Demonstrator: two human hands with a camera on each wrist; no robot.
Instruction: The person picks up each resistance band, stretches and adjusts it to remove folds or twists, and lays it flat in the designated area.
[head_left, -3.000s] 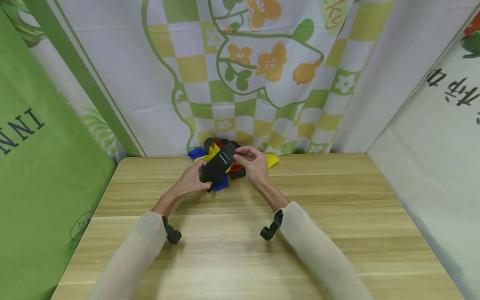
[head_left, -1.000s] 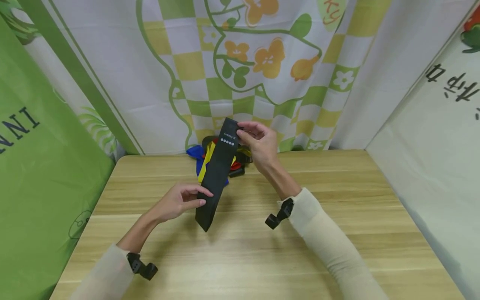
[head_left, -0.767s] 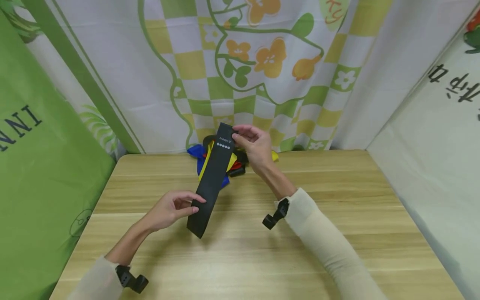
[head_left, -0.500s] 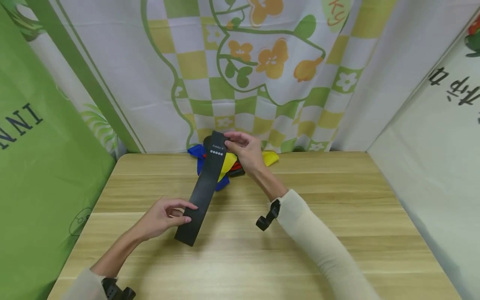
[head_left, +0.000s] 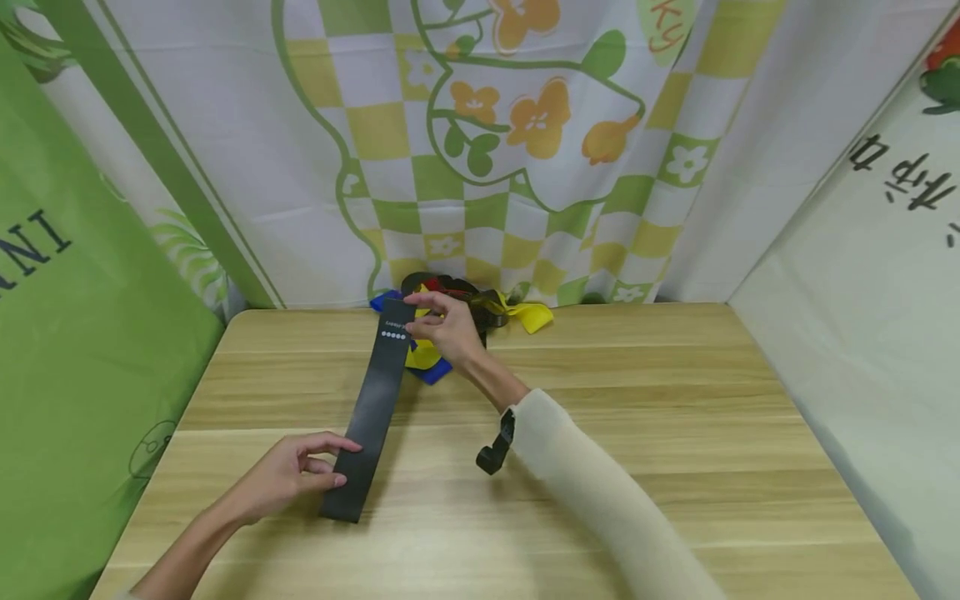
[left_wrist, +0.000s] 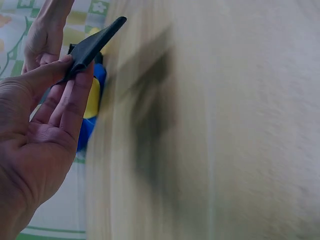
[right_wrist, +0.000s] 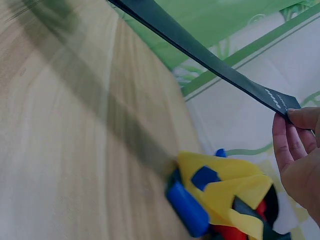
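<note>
A black resistance loop band (head_left: 372, 400), printed "X-Heavy" with a row of white dots, is held out flat and long above the table's left half. My left hand (head_left: 281, 477) pinches its near end between thumb and fingers; the left wrist view shows the band (left_wrist: 95, 46) edge-on in that grip. At the far end, beside the print, my right hand (head_left: 454, 333) pinches the band's edge. In the right wrist view the band (right_wrist: 200, 52) hangs clear of the table, its shadow below. Behind the right hand lies a heap of other bands, a yellow band (right_wrist: 232, 172) uppermost.
The heap sits against the patterned curtain (head_left: 465, 167) at the back edge of the wooden table (head_left: 600, 467). A blue band (right_wrist: 187, 207) and red and black pieces are tangled in it. Green cloth (head_left: 82, 350) hangs on the left, white cloth (head_left: 862, 275) on the right.
The black band was lifted off the heap and drawn out to its length. Both hands have since carried it left and toward the front, uncovering more of the heap.
</note>
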